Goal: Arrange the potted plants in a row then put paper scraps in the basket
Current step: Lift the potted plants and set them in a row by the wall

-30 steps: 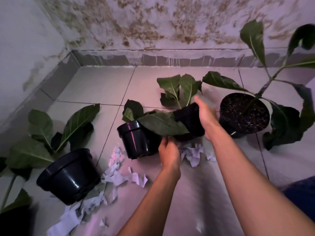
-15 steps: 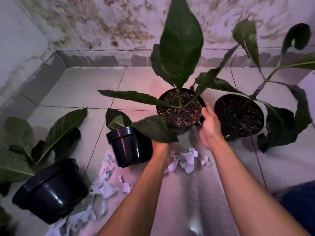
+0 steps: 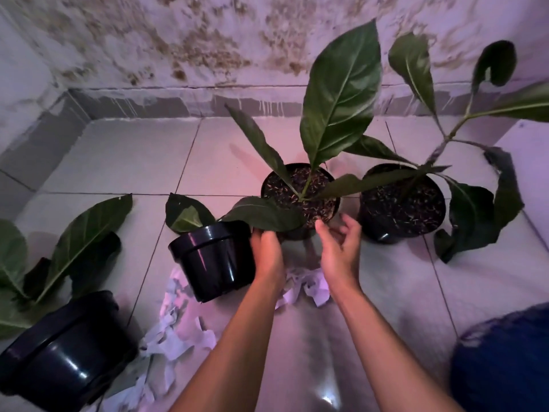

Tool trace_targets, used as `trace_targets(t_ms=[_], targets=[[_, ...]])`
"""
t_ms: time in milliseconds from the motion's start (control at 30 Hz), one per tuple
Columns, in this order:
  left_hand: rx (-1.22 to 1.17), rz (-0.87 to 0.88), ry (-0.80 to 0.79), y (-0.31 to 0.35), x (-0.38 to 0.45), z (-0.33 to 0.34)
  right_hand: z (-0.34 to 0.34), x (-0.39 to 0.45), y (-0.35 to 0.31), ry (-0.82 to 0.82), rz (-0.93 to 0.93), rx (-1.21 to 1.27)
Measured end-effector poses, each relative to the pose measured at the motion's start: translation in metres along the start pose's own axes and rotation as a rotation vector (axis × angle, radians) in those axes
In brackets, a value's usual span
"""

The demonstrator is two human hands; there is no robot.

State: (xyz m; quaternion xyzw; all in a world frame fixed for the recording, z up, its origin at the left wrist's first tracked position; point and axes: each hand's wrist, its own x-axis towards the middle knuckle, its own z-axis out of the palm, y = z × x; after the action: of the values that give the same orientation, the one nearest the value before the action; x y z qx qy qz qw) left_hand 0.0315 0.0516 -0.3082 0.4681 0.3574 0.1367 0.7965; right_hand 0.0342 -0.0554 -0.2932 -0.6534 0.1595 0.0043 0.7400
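Two pots upright side by side near the wall — middle pot (image 3: 300, 197) flanked by left hand (image 3: 267, 251) touching its side, right hand (image 3: 338, 248) apart, fingers spread — two pots tipped, scraps (image 3: 175, 328) on floor.

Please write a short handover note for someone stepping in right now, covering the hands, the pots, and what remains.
Left hand: open, against the near side of the middle pot. Right hand: open, beside that pot, holding nothing.
Middle pot stands upright next to the upright right pot.
Two pots lie tipped over: the small pot just left of the hands and the large pot at far left.
Paper scraps are scattered on the floor tiles.
Done: two pots standing side by side.
Left: stand up and line up the two tipped pots, then collect the scraps.
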Motion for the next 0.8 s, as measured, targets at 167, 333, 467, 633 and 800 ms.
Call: trace_targets(t_ms=[167, 333, 467, 633, 800], targets=[[-0.058, 0.009, -0.090, -0.002, -0.015, -0.001, -0.009, 0.029, -0.015, -0.109, 0.077, -0.003], [0.035, -0.012, -0.054, 0.006, -0.010, 0.002, -0.011, 0.020, -0.016, -0.226, 0.112, -0.065], [0.090, -0.016, -0.021, 0.010, -0.008, 0.002, -0.013, 0.008, -0.008, -0.211, 0.017, -0.063], [0.063, -0.041, -0.082, 0.015, -0.014, 0.007, -0.017, 0.014, -0.019, -0.196, 0.017, -0.012], [0.087, -0.037, -0.082, 0.014, -0.019, 0.007, -0.016, 0.017, -0.012, -0.181, 0.117, 0.039]])
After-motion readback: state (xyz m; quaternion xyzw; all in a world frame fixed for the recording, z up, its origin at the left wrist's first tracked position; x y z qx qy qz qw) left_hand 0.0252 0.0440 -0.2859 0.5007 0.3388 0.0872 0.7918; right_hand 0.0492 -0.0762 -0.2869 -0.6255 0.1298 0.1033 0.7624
